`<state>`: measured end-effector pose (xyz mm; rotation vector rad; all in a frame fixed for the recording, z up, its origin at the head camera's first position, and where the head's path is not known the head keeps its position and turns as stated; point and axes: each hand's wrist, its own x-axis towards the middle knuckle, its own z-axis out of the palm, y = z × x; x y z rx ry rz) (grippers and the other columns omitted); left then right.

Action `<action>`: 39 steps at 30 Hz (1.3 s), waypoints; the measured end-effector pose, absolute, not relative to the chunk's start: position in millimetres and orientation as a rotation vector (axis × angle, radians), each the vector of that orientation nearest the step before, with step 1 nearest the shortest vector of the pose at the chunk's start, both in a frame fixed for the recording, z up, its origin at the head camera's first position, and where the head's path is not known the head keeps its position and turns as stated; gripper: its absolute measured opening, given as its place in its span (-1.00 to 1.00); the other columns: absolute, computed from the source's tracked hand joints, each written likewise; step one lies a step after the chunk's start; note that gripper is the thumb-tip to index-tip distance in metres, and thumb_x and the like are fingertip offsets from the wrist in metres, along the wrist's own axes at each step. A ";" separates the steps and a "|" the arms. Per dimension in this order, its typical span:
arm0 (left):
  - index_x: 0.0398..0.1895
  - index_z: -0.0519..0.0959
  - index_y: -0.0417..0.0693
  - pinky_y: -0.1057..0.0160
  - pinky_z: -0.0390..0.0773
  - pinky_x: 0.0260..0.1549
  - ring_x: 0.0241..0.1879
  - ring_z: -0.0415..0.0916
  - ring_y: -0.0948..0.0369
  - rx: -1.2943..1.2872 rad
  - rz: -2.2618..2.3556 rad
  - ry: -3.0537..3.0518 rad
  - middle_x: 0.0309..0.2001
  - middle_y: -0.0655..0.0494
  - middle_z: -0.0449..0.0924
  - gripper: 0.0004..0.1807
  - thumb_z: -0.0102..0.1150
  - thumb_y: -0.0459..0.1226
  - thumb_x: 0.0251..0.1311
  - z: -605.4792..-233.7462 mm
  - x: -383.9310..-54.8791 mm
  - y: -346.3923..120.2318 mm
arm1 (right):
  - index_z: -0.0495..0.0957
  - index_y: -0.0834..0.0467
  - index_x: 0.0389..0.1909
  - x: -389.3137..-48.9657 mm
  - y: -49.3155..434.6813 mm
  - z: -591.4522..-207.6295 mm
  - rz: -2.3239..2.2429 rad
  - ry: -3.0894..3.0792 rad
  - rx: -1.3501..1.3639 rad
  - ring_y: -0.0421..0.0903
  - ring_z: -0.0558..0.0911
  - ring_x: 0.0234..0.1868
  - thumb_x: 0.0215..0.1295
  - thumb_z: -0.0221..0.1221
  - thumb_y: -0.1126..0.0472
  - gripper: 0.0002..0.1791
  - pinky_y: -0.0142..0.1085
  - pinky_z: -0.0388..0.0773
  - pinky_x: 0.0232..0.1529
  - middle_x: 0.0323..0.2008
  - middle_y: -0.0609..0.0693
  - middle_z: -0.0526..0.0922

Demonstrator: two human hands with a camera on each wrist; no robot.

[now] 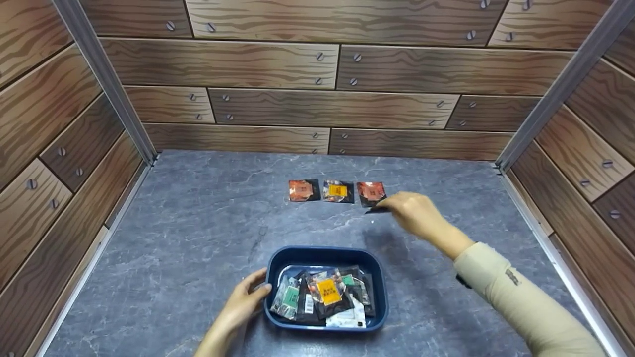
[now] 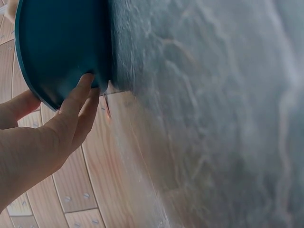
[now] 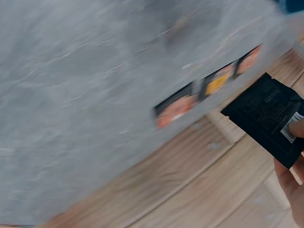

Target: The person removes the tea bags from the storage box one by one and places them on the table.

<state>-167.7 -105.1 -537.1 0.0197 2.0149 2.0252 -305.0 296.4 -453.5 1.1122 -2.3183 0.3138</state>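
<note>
My right hand [image 1: 414, 213] pinches a small black packet [image 3: 268, 116] above the tabletop, its barcoded side showing in the right wrist view. Just beyond it, in the head view, three packets lie in a row: a red one [image 1: 304, 190], one with a yellow label [image 1: 338, 191] and another red one [image 1: 371, 192]. A dark blue bin [image 1: 382, 292] stands nearer to me. At the bin's left side my left hand [image 1: 243, 297] grips the wall, thumb on the rim and fingers outside. Inside it lie several packets, a yellow-labelled one [image 1: 328, 291] on top.
Grey marbled tabletop [image 1: 198, 223] surrounds the bin. Wood-patterned walls [image 1: 317, 106] close off the back and both sides, with metal posts [image 1: 106, 79] at the rear corners.
</note>
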 end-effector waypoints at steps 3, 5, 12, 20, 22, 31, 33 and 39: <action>0.40 0.12 -0.54 -0.04 0.57 0.08 0.22 0.38 -0.26 0.039 2.023 2.024 0.34 -0.52 0.19 -0.40 -0.01 -0.40 0.40 -536.5 -168.2 -105.0 | 0.72 0.16 -0.24 -318.4 313.7 -458.9 0.271 -2.354 1.013 0.02 0.69 -0.43 0.11 0.26 0.52 -0.74 -0.13 0.68 -0.43 -0.38 0.07 0.74; 0.40 0.12 -0.54 -0.04 0.57 0.08 0.22 0.38 -0.27 0.047 2.023 2.029 0.34 -0.53 0.20 -0.40 0.00 -0.40 0.40 -536.2 -168.5 -105.1 | 0.72 0.16 -0.23 -326.9 323.8 -463.1 0.257 -2.371 0.965 0.06 0.69 -0.43 0.11 0.24 0.54 -0.71 -0.08 0.67 -0.44 -0.38 0.10 0.73; 0.40 0.11 -0.55 -0.02 0.58 0.07 0.21 0.40 -0.24 0.035 2.031 2.018 0.34 -0.53 0.19 -0.39 0.01 -0.39 0.40 -536.4 -168.6 -104.7 | 0.71 0.17 -0.19 -350.2 349.7 -479.3 0.252 -2.475 0.809 0.16 0.68 -0.35 0.10 0.22 0.54 -0.68 0.06 0.64 -0.39 -0.32 0.13 0.74; 0.41 0.09 -0.55 -0.01 0.56 0.10 0.23 0.39 -0.24 0.043 2.035 1.990 0.35 -0.52 0.18 -0.40 -0.03 -0.41 0.42 -539.5 -168.5 -104.9 | 0.68 0.19 -0.13 -362.1 370.0 -507.2 0.234 -2.638 0.575 0.22 0.67 -0.23 0.14 0.13 0.53 -0.66 0.11 0.64 -0.26 -0.21 0.18 0.74; 0.41 0.09 -0.55 -0.01 0.55 0.11 0.23 0.38 -0.24 0.044 2.033 1.992 0.35 -0.52 0.18 -0.41 -0.03 -0.41 0.42 -539.5 -168.7 -105.0 | 0.67 0.21 -0.13 -364.0 372.6 -514.3 0.241 -2.651 0.549 0.24 0.67 -0.21 0.13 0.11 0.54 -0.66 0.13 0.63 -0.25 -0.19 0.20 0.73; 0.41 0.09 -0.55 -0.02 0.55 0.11 0.23 0.38 -0.25 0.032 2.025 2.007 0.35 -0.52 0.18 -0.41 -0.04 -0.43 0.42 -538.1 -169.8 -105.1 | 0.67 0.25 -0.15 -369.7 372.1 -532.2 0.259 -2.691 0.443 0.34 0.66 -0.33 0.15 0.10 0.52 -0.70 0.20 0.58 -0.38 -0.20 0.26 0.72; 0.41 0.10 -0.54 -0.02 0.56 0.10 0.23 0.39 -0.24 0.025 2.022 2.010 0.35 -0.52 0.19 -0.41 -0.03 -0.42 0.42 -538.1 -169.9 -105.1 | 0.66 0.25 -0.14 -370.6 372.0 -534.7 0.252 -2.709 0.418 0.36 0.65 -0.34 0.15 0.09 0.52 -0.69 0.21 0.57 -0.39 -0.20 0.28 0.71; 0.41 0.09 -0.55 -0.01 0.57 0.08 0.21 0.41 -0.21 0.022 2.027 2.001 0.35 -0.52 0.19 -0.41 -0.03 -0.40 0.43 -538.2 -169.5 -104.9 | 0.64 0.26 -0.12 -371.1 371.4 -539.4 0.231 -2.769 0.372 0.39 0.64 -0.33 0.17 0.08 0.51 -0.70 0.24 0.56 -0.37 -0.17 0.31 0.69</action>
